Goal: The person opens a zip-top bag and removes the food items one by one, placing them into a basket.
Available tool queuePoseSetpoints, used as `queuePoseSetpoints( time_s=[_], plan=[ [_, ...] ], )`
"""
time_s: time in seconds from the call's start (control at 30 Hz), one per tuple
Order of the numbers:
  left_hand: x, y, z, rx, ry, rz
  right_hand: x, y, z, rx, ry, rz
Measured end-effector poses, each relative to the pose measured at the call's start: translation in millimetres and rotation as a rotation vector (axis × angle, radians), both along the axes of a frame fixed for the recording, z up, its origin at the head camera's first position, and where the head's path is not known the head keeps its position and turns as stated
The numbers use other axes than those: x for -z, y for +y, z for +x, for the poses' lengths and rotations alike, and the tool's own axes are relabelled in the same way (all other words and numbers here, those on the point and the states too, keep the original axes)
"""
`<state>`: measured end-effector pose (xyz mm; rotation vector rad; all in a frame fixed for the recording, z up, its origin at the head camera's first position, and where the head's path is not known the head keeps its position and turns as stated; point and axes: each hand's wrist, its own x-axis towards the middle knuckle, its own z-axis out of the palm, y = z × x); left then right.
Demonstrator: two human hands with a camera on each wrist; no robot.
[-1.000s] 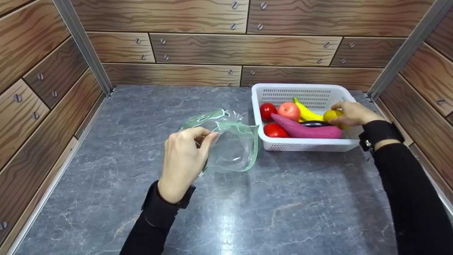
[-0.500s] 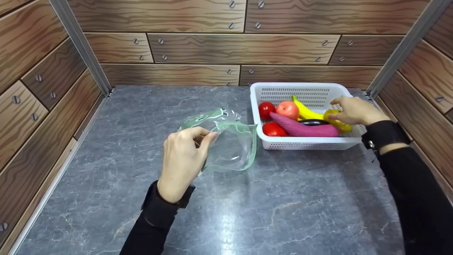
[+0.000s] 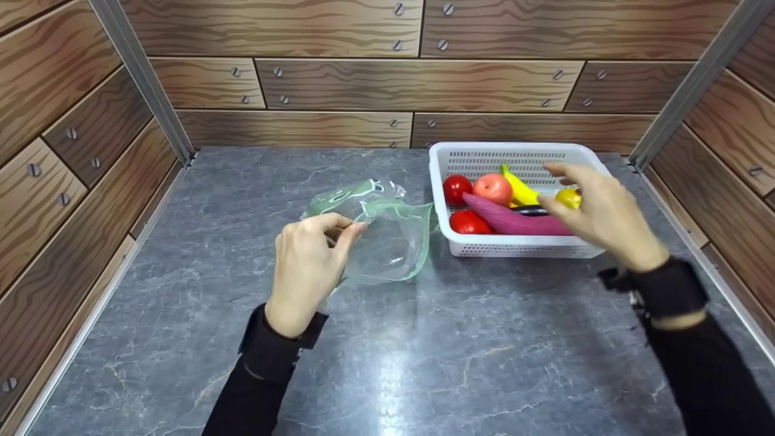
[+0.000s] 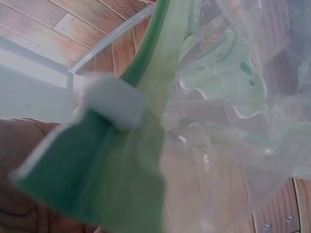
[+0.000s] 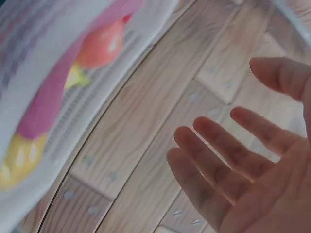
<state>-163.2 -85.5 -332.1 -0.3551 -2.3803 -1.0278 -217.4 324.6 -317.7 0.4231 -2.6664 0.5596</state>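
Note:
My left hand [image 3: 306, 266] pinches the rim of a clear zip bag [image 3: 390, 248] with green edging between thumb and forefinger. The bag's mouth gapes to the right, and a white slider [image 4: 116, 102] shows in the left wrist view. Over the front right of a white basket [image 3: 527, 245], my right hand [image 3: 611, 212] is raised with fingers spread and nothing in them; its palm [image 5: 272, 194] appears bare in the right wrist view. Partly behind it lies a yellow fruit [image 3: 568, 198], like a lemon or mango, inside the basket.
The basket also holds a pink peach [image 3: 492, 189], a banana [image 3: 519, 186], a purple sweet potato [image 3: 514, 217], a dark eggplant [image 3: 528, 211], a tomato [image 3: 469, 222] and a round red fruit [image 3: 458, 190]. Wood-patterned walls [image 3: 339, 85] enclose the grey tabletop [image 3: 484, 339].
My right hand has let go of the yellow fruit in the basket and drawn up and back toward me. My left hand still pinches the bag, shifted slightly left.

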Motion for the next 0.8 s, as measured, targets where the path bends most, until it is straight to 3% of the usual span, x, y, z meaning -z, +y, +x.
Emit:
queuePoseSetpoints(
  time_s=[0.2, 0.37, 0.57, 0.8],
  plan=[
    [11.4, -9.0, -18.3, -0.021, -0.026, -0.025, 20.3, -18, 25.8, -0.067, 0.129, -0.047],
    [28.3, -19.6, -37.2, -0.057, -0.065, -0.046, 36.8, -23, 39.8, -0.082, 0.123, -0.06],
    [50.8, -29.7, -58.1, -0.082, -0.067, -0.08, 54.0, -23, 51.9, -0.056, 0.124, -0.064],
    [66.4, -35.6, -67.9, -0.097, -0.108, -0.098, 69.7, -24, 60.1, -0.025, 0.144, -0.039]
  ],
)
